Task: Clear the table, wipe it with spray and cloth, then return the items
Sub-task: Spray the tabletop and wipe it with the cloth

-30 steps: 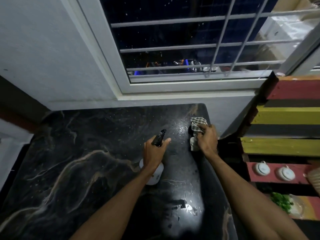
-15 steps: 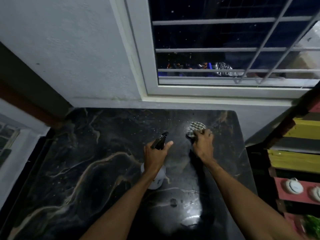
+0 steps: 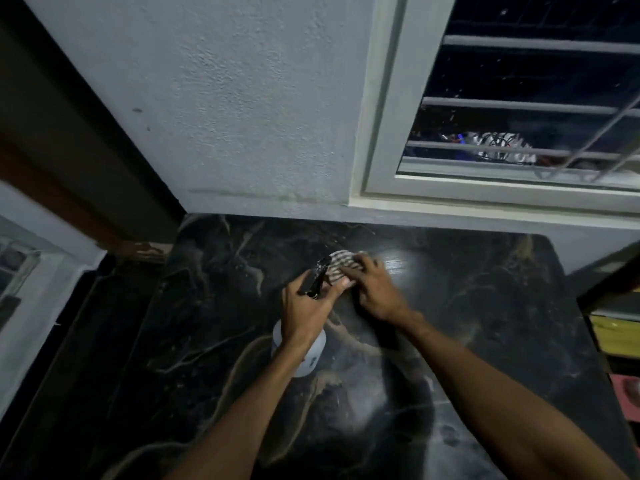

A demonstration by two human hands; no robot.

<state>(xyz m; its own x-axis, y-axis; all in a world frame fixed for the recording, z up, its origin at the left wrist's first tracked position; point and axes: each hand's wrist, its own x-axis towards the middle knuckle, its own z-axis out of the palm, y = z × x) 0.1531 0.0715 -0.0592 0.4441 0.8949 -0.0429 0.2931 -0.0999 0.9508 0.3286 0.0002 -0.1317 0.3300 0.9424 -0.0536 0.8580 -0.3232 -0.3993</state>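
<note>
**Wipe pass running toward the counter's back edge, cloth now mid-span**

Since the earlier frames: the cloth and right hand have slid left from near the counter's back right corner to about the middle of the back edge. The view has swung left too, so more wall and less window shows. The left hand has kept its grip on the bottle throughout.

Left to right:
- counter (image 3: 214,341): black marble-look top with pale veining, no items on it, left half looks dry and dull.
- spray bottle (image 3: 300,351): white body, black trigger head pointing away toward the back edge, long axis tilted forward. Held above the counter, not standing on it, as far as I can tell.
- left hand (image 3: 304,308): clamped round the bottle neck, thumb laid along the trigger side.
- cloth (image 3: 341,265): checked, bunched up, flat on the counter just past the bottle nozzle, near the back edge at mid-span.
- right hand (image 3: 375,292): pressed palm-down on the cloth, fingers spread over it. Some motion blur here.
- Glossy wet patch just right of the cloth.

Key relation: the cloth sits ahead of both hands and under the right one; the unwiped left half lies to the left of it. My read: the next stroke carries leftward, and the left hand with the bottle is right in that path, so it needs to lift clear or move aside.
</note>
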